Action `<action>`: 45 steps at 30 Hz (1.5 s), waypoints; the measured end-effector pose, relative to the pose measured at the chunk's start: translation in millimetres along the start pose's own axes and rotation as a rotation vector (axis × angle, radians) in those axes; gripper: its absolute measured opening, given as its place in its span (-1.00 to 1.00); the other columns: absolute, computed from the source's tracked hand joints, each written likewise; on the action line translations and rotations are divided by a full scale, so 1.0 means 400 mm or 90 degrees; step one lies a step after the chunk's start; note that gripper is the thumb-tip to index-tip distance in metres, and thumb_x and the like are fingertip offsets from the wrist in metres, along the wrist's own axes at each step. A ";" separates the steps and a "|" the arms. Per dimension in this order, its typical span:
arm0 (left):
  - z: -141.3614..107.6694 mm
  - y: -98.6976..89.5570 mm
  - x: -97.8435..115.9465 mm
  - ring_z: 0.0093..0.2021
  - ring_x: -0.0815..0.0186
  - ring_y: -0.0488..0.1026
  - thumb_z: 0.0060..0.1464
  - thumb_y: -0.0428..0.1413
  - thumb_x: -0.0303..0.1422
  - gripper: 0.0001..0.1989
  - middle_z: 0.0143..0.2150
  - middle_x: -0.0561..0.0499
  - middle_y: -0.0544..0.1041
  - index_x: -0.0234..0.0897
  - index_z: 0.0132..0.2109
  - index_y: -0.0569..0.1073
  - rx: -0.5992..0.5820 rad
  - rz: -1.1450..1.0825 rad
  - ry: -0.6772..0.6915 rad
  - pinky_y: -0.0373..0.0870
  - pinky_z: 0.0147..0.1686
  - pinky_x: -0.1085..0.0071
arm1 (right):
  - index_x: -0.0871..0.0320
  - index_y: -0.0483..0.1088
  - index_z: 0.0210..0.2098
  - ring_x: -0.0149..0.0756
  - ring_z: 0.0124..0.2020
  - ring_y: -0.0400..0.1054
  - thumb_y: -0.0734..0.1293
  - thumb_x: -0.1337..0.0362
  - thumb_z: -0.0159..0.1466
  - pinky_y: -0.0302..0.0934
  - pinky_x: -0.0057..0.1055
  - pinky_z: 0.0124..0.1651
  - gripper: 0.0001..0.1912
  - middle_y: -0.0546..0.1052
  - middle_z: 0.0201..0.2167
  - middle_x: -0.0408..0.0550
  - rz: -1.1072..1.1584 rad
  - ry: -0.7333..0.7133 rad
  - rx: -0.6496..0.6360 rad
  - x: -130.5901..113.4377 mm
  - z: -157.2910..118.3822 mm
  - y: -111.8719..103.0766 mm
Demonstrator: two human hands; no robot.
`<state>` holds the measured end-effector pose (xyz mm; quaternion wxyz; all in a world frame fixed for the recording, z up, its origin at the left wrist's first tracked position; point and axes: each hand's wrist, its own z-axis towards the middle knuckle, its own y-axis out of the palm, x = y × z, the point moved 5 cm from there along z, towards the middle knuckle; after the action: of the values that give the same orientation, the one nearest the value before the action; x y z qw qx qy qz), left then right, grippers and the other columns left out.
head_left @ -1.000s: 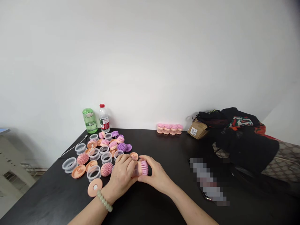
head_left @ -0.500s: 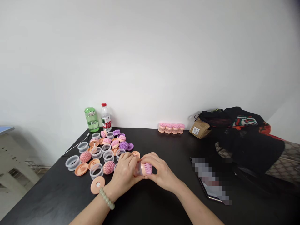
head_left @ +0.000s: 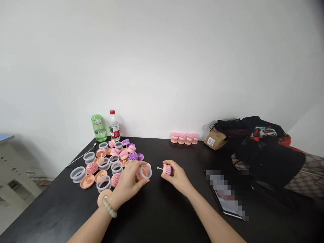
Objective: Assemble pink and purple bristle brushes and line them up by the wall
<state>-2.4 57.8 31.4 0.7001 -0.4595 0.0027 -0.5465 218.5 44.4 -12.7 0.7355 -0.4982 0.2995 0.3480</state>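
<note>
Clear plastic curves under the fingers of my left hand (head_left: 128, 182), which wraps around a hollow ring (head_left: 144, 172) at the edge of the pile, while my right hand (head_left: 178, 177) pinches narrowly on a peach brush head (head_left: 167, 170) with soft pink bristles and a thin pale pin jutting from it. Beside them on the black worktop (head_left: 63, 211) lie more smooth clear rings (head_left: 103, 183), flat peach discs (head_left: 87, 181), spiky pink balls (head_left: 91, 168) and purple bristled heads (head_left: 133, 156), with a row of pink-bristled brushes (head_left: 184, 138) near the wall.
</note>
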 end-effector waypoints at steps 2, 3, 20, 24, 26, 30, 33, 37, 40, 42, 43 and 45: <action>-0.003 0.004 -0.012 -0.05 0.11 0.49 0.15 0.20 -0.31 -0.69 -0.03 -0.11 0.53 -0.20 0.03 0.38 0.009 -0.039 -0.050 0.45 -0.07 0.16 | 0.07 0.42 -0.14 -0.17 -0.15 0.46 0.39 0.37 0.04 0.32 -0.18 -0.01 -0.64 0.54 -0.16 -0.11 -0.022 0.009 0.000 0.010 0.000 0.019; -0.005 0.008 -0.019 -0.04 0.12 0.49 0.15 0.19 -0.32 -0.69 -0.03 -0.11 0.52 -0.21 0.03 0.37 0.013 -0.064 -0.074 0.45 -0.06 0.15 | 0.07 0.42 -0.16 -0.17 -0.16 0.46 0.39 0.38 0.03 0.32 -0.17 -0.01 -0.65 0.53 -0.17 -0.10 -0.029 0.008 0.005 0.013 0.000 0.025; -0.006 0.052 -0.019 0.06 0.12 0.39 0.06 0.28 -0.32 -0.62 0.04 -0.08 0.41 -0.13 0.03 0.43 -0.088 -0.407 -0.097 0.45 -0.01 0.24 | 0.08 0.28 0.23 0.01 0.30 0.20 0.29 0.09 0.37 0.31 -0.01 0.18 -0.52 0.50 0.11 0.13 -0.050 -0.346 -0.014 -0.115 -0.059 0.045; -0.005 0.049 -0.024 0.02 0.13 0.41 0.01 0.33 -0.25 -0.56 0.05 -0.06 0.46 -0.10 0.05 0.45 -0.086 -0.347 -0.099 0.39 -0.02 0.25 | 0.08 0.36 0.16 -0.01 0.24 0.28 0.29 0.04 0.37 0.33 -0.04 0.16 -0.56 0.51 0.10 0.14 -0.034 -0.334 -0.022 -0.121 -0.057 0.040; -0.004 0.044 -0.023 -0.06 0.15 0.42 -0.02 0.34 -0.23 -0.53 0.02 -0.04 0.50 -0.10 0.06 0.46 -0.087 -0.284 -0.103 0.36 -0.05 0.26 | 0.09 0.40 0.10 -0.02 0.21 0.31 0.30 0.02 0.35 0.36 -0.08 0.12 -0.59 0.54 0.05 0.13 -0.024 -0.331 -0.019 -0.122 -0.054 0.034; 0.000 0.035 -0.018 -0.16 0.20 0.41 -0.04 0.35 -0.24 -0.56 -0.08 0.00 0.55 -0.15 0.01 0.50 -0.084 -0.225 -0.130 0.34 -0.09 0.29 | 0.09 0.42 0.05 -0.02 0.16 0.34 0.35 0.02 0.32 0.37 -0.09 0.09 -0.61 0.58 -0.06 0.09 -0.009 -0.352 -0.013 -0.130 -0.054 0.027; 0.004 0.033 -0.012 -0.19 0.23 0.42 0.01 0.30 -0.28 -0.67 -0.14 0.01 0.56 -0.21 -0.05 0.51 -0.089 -0.246 -0.161 0.33 -0.14 0.33 | 0.08 0.39 0.05 0.01 0.15 0.33 0.38 0.00 0.28 0.36 -0.06 0.09 -0.57 0.59 -0.11 0.06 -0.007 -0.401 0.003 -0.143 -0.060 0.027; 0.007 0.029 -0.004 -0.22 0.24 0.42 0.05 0.23 -0.27 -0.78 -0.21 0.02 0.55 -0.26 -0.15 0.52 -0.084 -0.239 -0.185 0.32 -0.18 0.35 | 0.10 0.35 0.06 0.02 0.13 0.32 0.40 0.02 0.26 0.36 -0.05 0.08 -0.54 0.56 -0.10 0.07 -0.016 -0.436 0.019 -0.152 -0.068 0.027; 0.003 0.029 -0.006 -0.29 0.26 0.40 0.11 0.15 -0.24 -0.82 -0.32 0.04 0.50 -0.27 -0.25 0.48 -0.074 -0.198 -0.197 0.28 -0.27 0.37 | 0.12 0.35 0.03 0.02 0.11 0.32 0.41 0.06 0.26 0.35 -0.02 0.08 -0.57 0.53 -0.09 0.09 -0.029 -0.463 0.028 -0.159 -0.072 0.027; -0.002 0.030 -0.010 -0.34 0.28 0.36 0.13 0.12 -0.22 -0.80 -0.38 0.06 0.44 -0.26 -0.32 0.43 -0.059 -0.171 -0.199 0.25 -0.32 0.39 | 0.13 0.34 0.01 0.02 0.10 0.33 0.41 0.11 0.28 0.35 -0.01 0.08 -0.61 0.51 -0.09 0.11 -0.043 -0.483 0.037 -0.164 -0.075 0.028; -0.004 0.030 -0.012 -0.36 0.29 0.34 0.14 0.11 -0.21 -0.78 -0.41 0.07 0.42 -0.26 -0.36 0.40 -0.051 -0.159 -0.200 0.23 -0.34 0.40 | 0.14 0.34 0.01 0.01 0.09 0.33 0.41 0.14 0.29 0.36 -0.01 0.07 -0.63 0.50 -0.08 0.11 -0.050 -0.494 0.042 -0.167 -0.076 0.028; -0.007 0.031 -0.016 -0.39 0.31 0.28 0.15 0.08 -0.18 -0.72 -0.45 0.09 0.35 -0.24 -0.43 0.33 -0.040 -0.137 -0.203 0.18 -0.37 0.40 | 0.15 0.32 0.01 0.00 0.08 0.34 0.38 0.20 0.31 0.37 -0.01 0.05 -0.67 0.49 -0.08 0.12 -0.065 -0.517 0.051 -0.173 -0.082 0.029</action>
<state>3.4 60.6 18.6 0.6145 -0.5596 -0.1406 -0.5381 166.0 2.0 25.1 0.8293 -0.3053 -0.0272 0.4672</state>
